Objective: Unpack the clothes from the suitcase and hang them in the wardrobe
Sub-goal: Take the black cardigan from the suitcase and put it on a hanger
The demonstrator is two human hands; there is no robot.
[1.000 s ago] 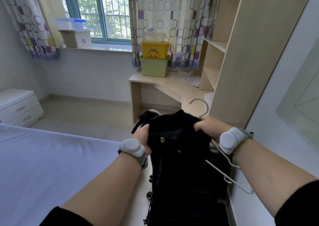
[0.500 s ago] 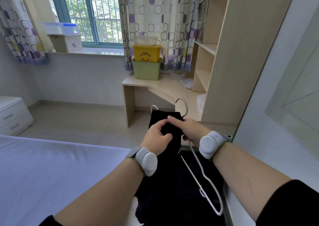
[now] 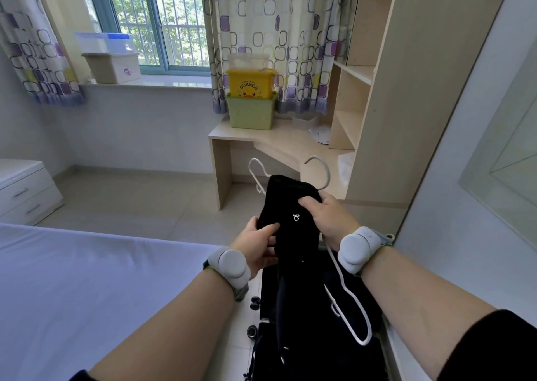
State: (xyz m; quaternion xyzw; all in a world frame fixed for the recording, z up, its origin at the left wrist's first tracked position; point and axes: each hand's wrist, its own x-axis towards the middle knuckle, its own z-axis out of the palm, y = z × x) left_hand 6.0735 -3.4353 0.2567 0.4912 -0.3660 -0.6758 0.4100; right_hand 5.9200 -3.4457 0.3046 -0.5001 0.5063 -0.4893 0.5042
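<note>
**Black garment bunched on the hanger, held in both hands over the suitcase**

Your right hand (image 3: 328, 218) is clenched on the top of the black garment (image 3: 290, 203) just near of the hook (image 3: 321, 171). I cannot tell whether the hanger's neck is inside that grasp. Your left hand (image 3: 257, 247) pinches the cloth's left edge, nearer to you. The white hanger (image 3: 353, 299) runs slantwise: one shoulder tip pokes out far-left of the cloth and the other trails near-right below your right wrist, bare. The garment hangs down toward the dark suitcase (image 3: 313, 360) on the floor. The uncovered shoulder lies on your right hand's side, so the cloth probably has to be drawn near-right along that axis. The pale panel (image 3: 465, 206) at right may be the wardrobe.
</note>
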